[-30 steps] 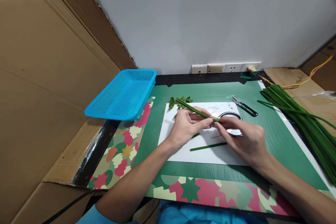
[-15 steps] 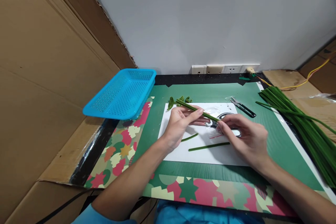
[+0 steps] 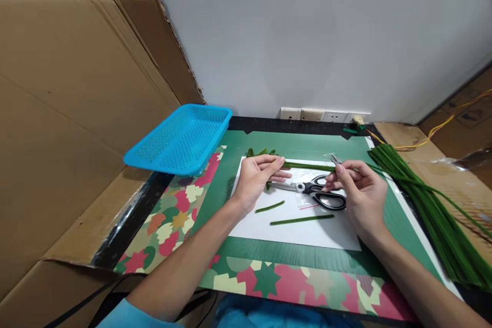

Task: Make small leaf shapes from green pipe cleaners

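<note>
Between my two hands stretches a green pipe cleaner (image 3: pixel 309 166), roughly level above the white paper. My left hand (image 3: pixel 258 179) pinches its left end, and my right hand (image 3: pixel 359 187) pinches the right end between thumb and finger. Under them lie black-handled scissors (image 3: pixel 313 190) on a small clear bag (image 3: pixel 302 200). Two cut pipe cleaner pieces rest on the paper (image 3: pixel 246 228): a short one (image 3: pixel 269 207) and a longer one (image 3: pixel 302 220). Several bent green pieces (image 3: pixel 263 152) sit behind my left hand, partly hidden by it.
A blue perforated basket (image 3: pixel 180 138) stands at the back left by a cardboard wall (image 3: pixel 69 87). On the right lies a thick bundle of green pipe cleaners (image 3: pixel 426 220). Small snips (image 3: pixel 334 159) show behind my right hand. Wall sockets (image 3: pixel 311 114) line the back.
My right hand has moved right and up, and the held pipe cleaner has gone from slanted to nearly level. The scissors are now more exposed. The view has shifted slightly.
</note>
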The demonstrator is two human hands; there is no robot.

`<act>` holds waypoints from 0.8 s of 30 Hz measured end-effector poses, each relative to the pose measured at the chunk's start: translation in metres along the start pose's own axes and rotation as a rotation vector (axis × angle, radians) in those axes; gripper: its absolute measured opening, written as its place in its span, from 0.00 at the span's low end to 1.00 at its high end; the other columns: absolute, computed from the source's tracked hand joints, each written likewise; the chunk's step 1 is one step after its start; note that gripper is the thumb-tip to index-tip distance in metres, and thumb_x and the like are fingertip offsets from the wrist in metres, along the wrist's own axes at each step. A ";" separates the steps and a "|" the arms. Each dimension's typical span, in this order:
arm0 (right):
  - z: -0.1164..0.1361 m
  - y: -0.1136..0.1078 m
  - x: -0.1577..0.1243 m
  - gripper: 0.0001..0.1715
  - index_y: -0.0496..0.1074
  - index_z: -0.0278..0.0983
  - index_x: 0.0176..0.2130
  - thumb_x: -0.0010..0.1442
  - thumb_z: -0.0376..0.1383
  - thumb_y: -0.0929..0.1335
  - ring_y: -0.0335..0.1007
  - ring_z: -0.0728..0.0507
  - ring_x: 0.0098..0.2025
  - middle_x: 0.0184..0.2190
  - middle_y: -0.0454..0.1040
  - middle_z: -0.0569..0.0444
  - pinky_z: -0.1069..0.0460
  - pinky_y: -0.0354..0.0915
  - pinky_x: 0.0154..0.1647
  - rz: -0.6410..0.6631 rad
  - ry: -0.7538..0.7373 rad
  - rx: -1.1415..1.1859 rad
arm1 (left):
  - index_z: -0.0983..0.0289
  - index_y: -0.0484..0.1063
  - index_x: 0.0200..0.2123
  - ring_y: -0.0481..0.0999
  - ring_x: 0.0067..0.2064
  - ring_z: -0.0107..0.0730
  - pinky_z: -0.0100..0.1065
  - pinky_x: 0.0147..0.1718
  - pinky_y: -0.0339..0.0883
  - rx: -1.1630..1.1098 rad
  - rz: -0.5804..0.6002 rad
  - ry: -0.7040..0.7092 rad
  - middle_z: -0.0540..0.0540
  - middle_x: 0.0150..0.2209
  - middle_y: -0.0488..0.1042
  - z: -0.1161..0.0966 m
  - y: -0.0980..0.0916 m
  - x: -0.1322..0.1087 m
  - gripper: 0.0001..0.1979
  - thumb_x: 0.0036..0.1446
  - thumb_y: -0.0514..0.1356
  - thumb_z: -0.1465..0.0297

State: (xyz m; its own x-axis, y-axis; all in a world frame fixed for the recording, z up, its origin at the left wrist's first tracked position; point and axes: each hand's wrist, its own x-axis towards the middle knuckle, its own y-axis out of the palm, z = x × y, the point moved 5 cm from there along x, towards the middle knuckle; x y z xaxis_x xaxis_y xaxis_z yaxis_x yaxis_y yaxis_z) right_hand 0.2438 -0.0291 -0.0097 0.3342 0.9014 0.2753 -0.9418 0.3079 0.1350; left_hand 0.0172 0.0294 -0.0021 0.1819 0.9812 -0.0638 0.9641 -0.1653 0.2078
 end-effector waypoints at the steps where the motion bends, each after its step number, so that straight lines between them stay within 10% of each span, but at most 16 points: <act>1: -0.002 -0.002 0.002 0.14 0.74 0.38 0.40 0.64 0.44 0.76 0.78 0.46 0.24 0.26 0.80 0.55 0.53 0.77 0.26 -0.017 0.006 0.032 | 0.70 0.81 0.39 0.87 0.31 0.41 0.33 0.30 0.81 0.025 0.010 0.012 0.61 0.31 0.85 0.000 0.001 0.000 0.21 0.54 0.75 0.58; 12: -0.007 0.023 -0.005 0.12 0.80 0.37 0.40 0.65 0.44 0.75 0.73 0.47 0.22 0.25 0.78 0.55 0.53 0.73 0.22 0.243 0.132 0.216 | 0.69 0.80 0.36 0.84 0.28 0.38 0.30 0.23 0.77 0.046 0.270 -0.056 0.61 0.31 0.84 0.005 0.031 -0.016 0.18 0.59 0.71 0.58; 24: -0.009 0.011 0.005 0.19 0.78 0.36 0.40 0.69 0.49 0.71 0.70 0.50 0.19 0.24 0.76 0.57 0.56 0.68 0.18 0.054 0.133 0.220 | 0.69 0.81 0.35 0.83 0.26 0.34 0.27 0.21 0.76 0.130 0.321 -0.060 0.62 0.33 0.85 0.004 0.034 -0.014 0.15 0.61 0.70 0.61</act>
State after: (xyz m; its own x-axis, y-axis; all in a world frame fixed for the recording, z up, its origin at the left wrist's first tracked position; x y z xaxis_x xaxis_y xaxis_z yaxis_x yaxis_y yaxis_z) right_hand 0.2349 -0.0185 -0.0150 0.2622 0.9512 0.1626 -0.9226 0.1977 0.3312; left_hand 0.0483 0.0093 0.0020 0.4870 0.8703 -0.0733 0.8718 -0.4794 0.1007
